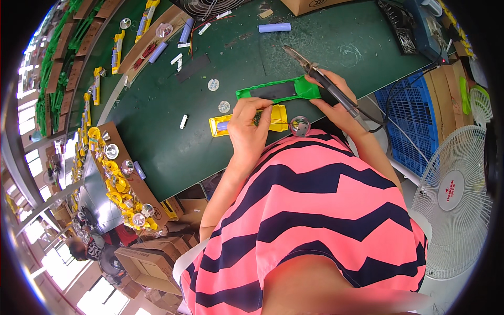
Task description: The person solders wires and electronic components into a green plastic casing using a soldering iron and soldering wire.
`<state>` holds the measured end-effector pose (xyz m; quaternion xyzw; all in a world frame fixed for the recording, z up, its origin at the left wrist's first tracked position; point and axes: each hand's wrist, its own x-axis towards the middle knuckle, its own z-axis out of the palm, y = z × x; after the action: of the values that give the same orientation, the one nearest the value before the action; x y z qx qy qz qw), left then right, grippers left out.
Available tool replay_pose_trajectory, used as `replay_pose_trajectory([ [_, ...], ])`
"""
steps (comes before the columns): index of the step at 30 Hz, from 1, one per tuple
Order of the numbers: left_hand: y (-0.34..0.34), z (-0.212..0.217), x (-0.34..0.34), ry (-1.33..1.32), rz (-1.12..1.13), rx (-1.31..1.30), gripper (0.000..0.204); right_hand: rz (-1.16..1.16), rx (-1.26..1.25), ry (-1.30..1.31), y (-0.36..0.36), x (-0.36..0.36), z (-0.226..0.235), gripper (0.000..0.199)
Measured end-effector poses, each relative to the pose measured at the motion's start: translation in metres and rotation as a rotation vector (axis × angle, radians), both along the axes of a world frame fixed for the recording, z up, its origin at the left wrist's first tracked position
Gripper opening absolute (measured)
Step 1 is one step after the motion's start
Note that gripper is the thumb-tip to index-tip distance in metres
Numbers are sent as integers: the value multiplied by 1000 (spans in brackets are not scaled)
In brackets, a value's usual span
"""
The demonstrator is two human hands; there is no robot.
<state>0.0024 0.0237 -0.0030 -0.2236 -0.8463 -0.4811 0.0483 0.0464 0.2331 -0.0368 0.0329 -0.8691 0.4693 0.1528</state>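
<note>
My left hand (249, 122) is above a yellow plastic housing (278, 118), thumb and fingers pressed together; what they pinch is hidden. A purple cylindrical battery cell (223, 126) lies in the housing's left part. At its right end rests a round clear lamp reflector (300, 126), with thin wires near it. My right hand (338, 100) holds a soldering iron (336, 90), its tip pointing up and left over the table. Thumb and fingers of this hand also reach the right end of a green plastic housing (310, 88), which lies just beyond the yellow one.
Two round white discs (213, 84) and a small white part (183, 122) lie left of the housings. Another purple cell (274, 28) is farther back. Yellow housings with reflectors (119, 181) crowd a cardboard tray at left. The iron's cord (387, 107) hangs right, near a white fan (451, 194).
</note>
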Motion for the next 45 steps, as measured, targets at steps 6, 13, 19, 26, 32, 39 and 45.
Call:
replay_pose_trajectory([
  [6,6,-3,-11,435,-67,-428,9,158,-101,-40,-15,-18,-1,54],
  [13,-1,4,-28,213,-75,-560,5,228,-119,117,-1,-16,4,50],
  [19,-2,5,-37,118,-147,-578,6,79,-566,57,16,-19,7,22],
  [26,0,9,-42,49,-177,-702,8,83,-726,-252,13,-33,6,18],
  [32,1,9,-42,38,-159,-710,9,138,-652,-236,6,-38,2,17],
  [39,0,7,-43,47,-154,-679,9,154,-655,-233,5,-35,-10,18],
  [45,0,8,-43,37,-150,-677,8,140,-686,-202,3,-35,-14,17],
])
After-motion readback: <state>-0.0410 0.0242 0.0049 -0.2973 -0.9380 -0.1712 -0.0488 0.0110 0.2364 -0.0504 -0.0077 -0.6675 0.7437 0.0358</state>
